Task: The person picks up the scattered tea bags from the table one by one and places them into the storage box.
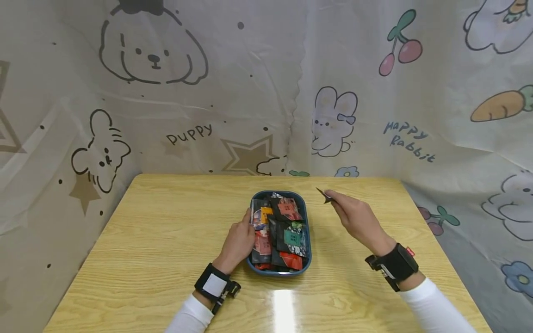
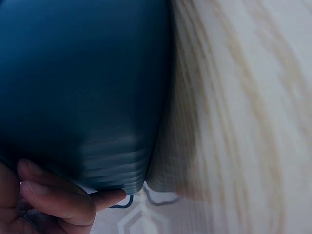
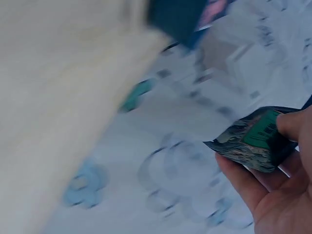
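Observation:
A dark blue oval tub (image 1: 278,274) stands on the table, filled with small black packets bearing coloured labels. Among them, a green-labelled packet (image 1: 293,238) lies on top at the right, with a red-labelled packet (image 1: 287,209) behind it. At the tub's left side is my left hand (image 1: 238,243), its index finger stretched forward along the wall and its other fingers loosely bent in the left wrist view. To the right of the tub and above the table, my right hand (image 1: 359,222) pinches a small dark packet (image 3: 256,136) with a green label between thumb and fingers.
The light wood table (image 1: 179,217) reaches back to a pale cloth curtain (image 1: 250,69) printed with cartoon animals, which also hangs along both sides. Each wrist carries a black strap (image 1: 397,266) with a small camera.

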Demonstrator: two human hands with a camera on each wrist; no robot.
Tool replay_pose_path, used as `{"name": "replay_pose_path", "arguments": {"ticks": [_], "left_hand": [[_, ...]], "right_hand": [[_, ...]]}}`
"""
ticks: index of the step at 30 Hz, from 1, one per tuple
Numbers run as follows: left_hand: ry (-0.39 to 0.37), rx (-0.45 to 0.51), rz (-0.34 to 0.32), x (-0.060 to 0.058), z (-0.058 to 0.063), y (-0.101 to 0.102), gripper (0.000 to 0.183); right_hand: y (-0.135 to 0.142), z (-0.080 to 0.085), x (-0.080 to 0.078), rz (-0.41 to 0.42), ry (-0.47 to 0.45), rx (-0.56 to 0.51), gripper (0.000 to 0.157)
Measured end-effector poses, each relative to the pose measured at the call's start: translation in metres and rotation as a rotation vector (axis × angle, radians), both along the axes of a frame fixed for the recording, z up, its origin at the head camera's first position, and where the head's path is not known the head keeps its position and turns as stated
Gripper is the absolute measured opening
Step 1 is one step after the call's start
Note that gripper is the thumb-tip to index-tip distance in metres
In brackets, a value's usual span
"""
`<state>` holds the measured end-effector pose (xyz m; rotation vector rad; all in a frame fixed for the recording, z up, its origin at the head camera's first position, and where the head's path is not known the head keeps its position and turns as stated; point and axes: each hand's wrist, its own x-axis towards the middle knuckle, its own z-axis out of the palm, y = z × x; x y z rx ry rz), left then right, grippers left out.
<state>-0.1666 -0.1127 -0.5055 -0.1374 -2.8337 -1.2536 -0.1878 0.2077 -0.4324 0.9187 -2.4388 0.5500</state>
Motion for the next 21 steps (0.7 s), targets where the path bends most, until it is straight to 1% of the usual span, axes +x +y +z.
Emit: {"name": "replay_pose_path", "arguments": {"ticks": [3, 6, 8, 11, 14, 16, 17, 18, 21], "left_hand": [[0.004, 0.003, 0.001, 0.0, 0.001, 0.003, 0.052], [0.005, 0.011, 0.0, -0.001, 0.001, 0.006, 0.053], [0.004, 0.014, -0.008, -0.001, 0.0, 0.009, 0.053], [0.022, -0.002, -0.014, -0.001, -0.001, 0.012, 0.053], [0.04, -0.029, -0.006, 0.0, -0.001, 0.012, 0.053], [0.044, -0.031, -0.003, 0.0, -0.001, 0.012, 0.053], [0.046, -0.033, 0.0, -0.001, 0.0, 0.012, 0.053], [0.046, -0.031, -0.003, -0.001, 0.0, 0.011, 0.053], [0.047, -0.022, -0.015, -0.002, 0.001, 0.01, 0.053]], "right_hand": [[-0.029, 0.007, -0.004, 0.097, 0.018, 0.005, 0.039], [-0.053, -0.002, -0.004, 0.16, -0.003, 0.058, 0.042], [-0.064, -0.012, -0.003, 0.182, -0.042, 0.101, 0.042], [-0.072, -0.025, 0.001, 0.201, -0.167, 0.201, 0.045], [-0.074, -0.035, 0.007, 0.204, -0.328, 0.348, 0.057], [-0.073, -0.037, 0.01, 0.199, -0.423, 0.408, 0.063], [-0.072, -0.036, 0.011, 0.191, -0.451, 0.424, 0.065], [-0.071, -0.035, 0.011, 0.187, -0.474, 0.417, 0.065], [-0.066, -0.028, 0.009, 0.17, -0.49, 0.368, 0.065]]}}
